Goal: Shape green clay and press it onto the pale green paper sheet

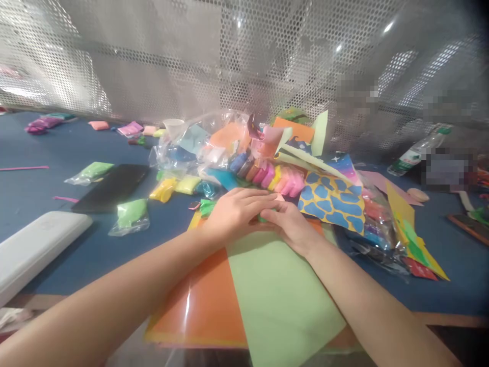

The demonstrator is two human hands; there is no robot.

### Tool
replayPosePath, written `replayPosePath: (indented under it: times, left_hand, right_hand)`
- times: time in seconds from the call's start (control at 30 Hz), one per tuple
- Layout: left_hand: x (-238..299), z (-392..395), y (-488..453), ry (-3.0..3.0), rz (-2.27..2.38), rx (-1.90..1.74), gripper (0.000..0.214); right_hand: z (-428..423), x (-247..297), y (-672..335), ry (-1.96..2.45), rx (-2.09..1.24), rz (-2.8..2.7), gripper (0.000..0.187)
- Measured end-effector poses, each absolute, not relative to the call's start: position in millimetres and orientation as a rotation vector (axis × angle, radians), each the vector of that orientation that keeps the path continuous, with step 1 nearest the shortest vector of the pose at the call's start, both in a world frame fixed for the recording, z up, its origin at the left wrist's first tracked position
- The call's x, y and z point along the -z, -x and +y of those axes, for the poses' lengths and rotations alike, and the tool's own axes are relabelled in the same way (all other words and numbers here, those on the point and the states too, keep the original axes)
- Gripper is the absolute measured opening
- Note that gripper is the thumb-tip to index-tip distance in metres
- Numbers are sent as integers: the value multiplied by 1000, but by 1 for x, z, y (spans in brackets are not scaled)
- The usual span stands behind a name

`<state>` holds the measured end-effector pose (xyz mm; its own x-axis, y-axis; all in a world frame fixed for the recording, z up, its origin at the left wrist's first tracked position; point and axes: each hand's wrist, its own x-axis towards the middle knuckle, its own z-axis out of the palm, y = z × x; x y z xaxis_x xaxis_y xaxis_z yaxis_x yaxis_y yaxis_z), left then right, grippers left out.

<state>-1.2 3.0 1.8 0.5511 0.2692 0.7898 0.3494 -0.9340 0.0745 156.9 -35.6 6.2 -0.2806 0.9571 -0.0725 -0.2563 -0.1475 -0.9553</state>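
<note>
Small green piece [262, 218], mostly hidden, right there between the hands! Left hand [236, 214] reaching across palm down, fingers stretched long toward the right hand [288, 227], also palm down, fingers curving in over the piece. Gripping it or only touching it? Impossible to tell from this angle. Beneath the forearms, a smooth pale green sheet [282, 300] overlapping a glossy orange sheet [198, 300]. Just ahead, a blue-and-yellow giraffe-pattern sheet [330, 201], right beside a packed row of pink clay sticks [286, 181]. Out to the left, on the blue tabletop [76, 148], a clear plastic bag of lime-green clay [132, 214]. Out to the right, a crinkled clear bag [376, 229], crammed with multicoloured packets!
</note>
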Motion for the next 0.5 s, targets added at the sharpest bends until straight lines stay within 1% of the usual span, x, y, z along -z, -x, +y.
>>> replayPosePath:
  times: [0.07, 0.1, 0.23, 0.3, 0.43, 0.5]
  left_hand:
    - [-4, 4, 4, 2650, -538, 1340, 20]
    - [-5, 6, 6, 2644, -545, 1336, 19]
    - [-10, 11, 14, 2715, -452, 1256, 27]
    - [-10, 14, 15, 2739, -425, 1257, 27]
    - [-7, 17, 15, 2791, -503, 1274, 31]
    - [-7, 17, 16, 2820, -531, 1286, 30]
  right_hand:
    - [-37, -6, -158, 955, -1621, -1139, 31]
    - [-37, -6, -158, 969, -1618, -1149, 32]
    - [-37, -7, -161, 968, -1634, -1197, 31]
    - [-36, -7, -163, 947, -1646, -1202, 31]
    - [-34, -6, -165, 999, -1592, -1177, 26]
    - [-34, -6, -166, 997, -1599, -1163, 25]
